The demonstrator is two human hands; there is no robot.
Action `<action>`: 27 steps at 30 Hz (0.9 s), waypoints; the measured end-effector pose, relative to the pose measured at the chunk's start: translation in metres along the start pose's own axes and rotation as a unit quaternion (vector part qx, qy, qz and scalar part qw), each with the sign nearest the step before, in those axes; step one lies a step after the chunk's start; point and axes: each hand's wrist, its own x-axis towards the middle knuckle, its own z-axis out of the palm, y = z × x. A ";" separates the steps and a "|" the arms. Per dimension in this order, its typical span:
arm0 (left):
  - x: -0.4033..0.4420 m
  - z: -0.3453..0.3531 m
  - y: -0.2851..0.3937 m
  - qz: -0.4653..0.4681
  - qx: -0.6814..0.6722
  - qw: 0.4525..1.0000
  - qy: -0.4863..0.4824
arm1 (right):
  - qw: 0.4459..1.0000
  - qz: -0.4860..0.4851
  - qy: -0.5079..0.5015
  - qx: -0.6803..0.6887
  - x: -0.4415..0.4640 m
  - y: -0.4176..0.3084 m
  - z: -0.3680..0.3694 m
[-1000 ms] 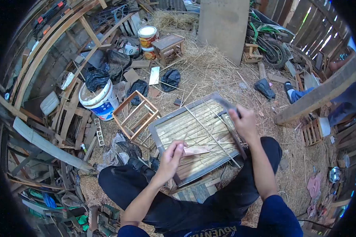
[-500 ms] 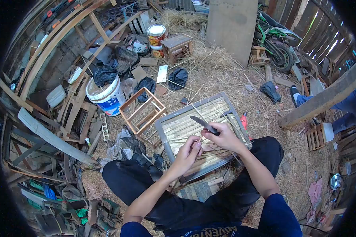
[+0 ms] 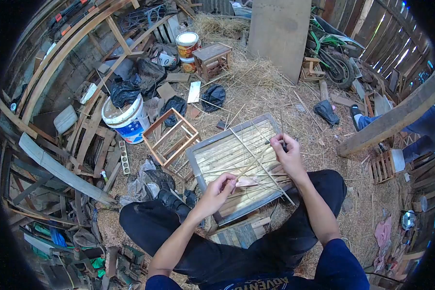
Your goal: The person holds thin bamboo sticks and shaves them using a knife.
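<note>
My left hand [image 3: 220, 192] is closed on one end of a thin wooden stick [image 3: 250, 167], which slants up and right over the low table. My right hand [image 3: 288, 155] grips a knife by its black handle [image 3: 285, 147]; the narrow blade [image 3: 282, 123] seems to point away from me, seen nearly edge-on. Whether the right hand also touches the stick's far end, I cannot tell. Beneath both hands is a slatted tabletop with a grey frame [image 3: 229, 133]. Several loose thin sticks [image 3: 249, 150] lie across the slats.
Left of the table stands a small wooden frame [image 3: 171, 137], with a white bucket [image 3: 130, 118] behind it. A stool [image 3: 212, 55] and stacked paint pails [image 3: 187, 43] are farther back. At right, a slanting post [image 3: 391, 116] partly hides another person's leg [image 3: 415, 128]. Straw covers the floor.
My hands have moved apart, the right one up and right. The knife has swung from pointing left to pointing away, and more of the stick now shows between my hands.
</note>
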 end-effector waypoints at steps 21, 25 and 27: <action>0.005 -0.006 0.032 -0.158 -0.287 0.945 0.001 | 0.919 -0.155 -0.274 -0.237 -0.031 -0.012 0.060; 0.003 -0.006 0.030 -0.160 -0.209 0.964 -0.026 | 0.903 -0.219 -0.258 -0.265 -0.030 -0.008 0.056; 0.000 -0.004 0.026 -0.143 -0.160 0.976 -0.029 | 0.898 -0.240 -0.248 -0.274 -0.030 -0.005 0.057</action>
